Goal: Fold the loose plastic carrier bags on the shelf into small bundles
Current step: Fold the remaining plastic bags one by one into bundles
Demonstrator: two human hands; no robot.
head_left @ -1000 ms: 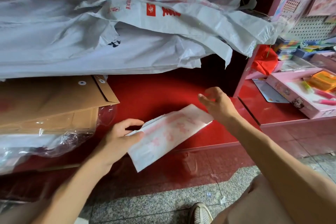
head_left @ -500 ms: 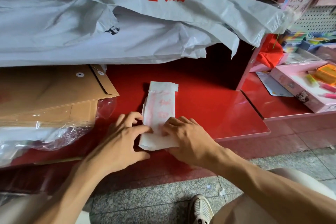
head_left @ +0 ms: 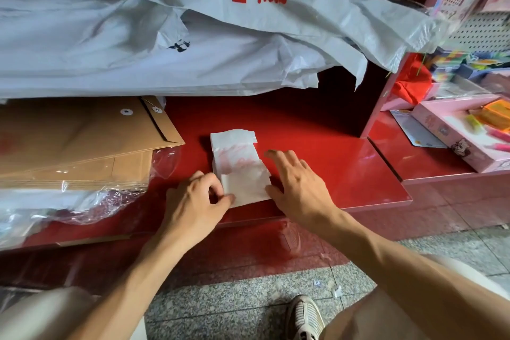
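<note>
Pinching the near-left corner of the folded carrier bag (head_left: 239,167) on the red shelf (head_left: 317,152), the left hand (head_left: 193,201) grips; the right hand (head_left: 295,185) rests open beside it. Loose bags (head_left: 165,44) are heaped behind.

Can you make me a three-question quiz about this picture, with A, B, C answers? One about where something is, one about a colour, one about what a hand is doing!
1. Where do the brown envelopes lie from the folded bag?
A left
B right
C on it

2. What colour is the shelf?
A blue
B red
C green

3. What is the left hand doing?
A pinching the bag's near corner
B waving
C holding a pen

Answers: A, the envelopes sit by the left hand; B, glossy red surface; A, its grip closes on the corner, while the right hand is open.
</note>
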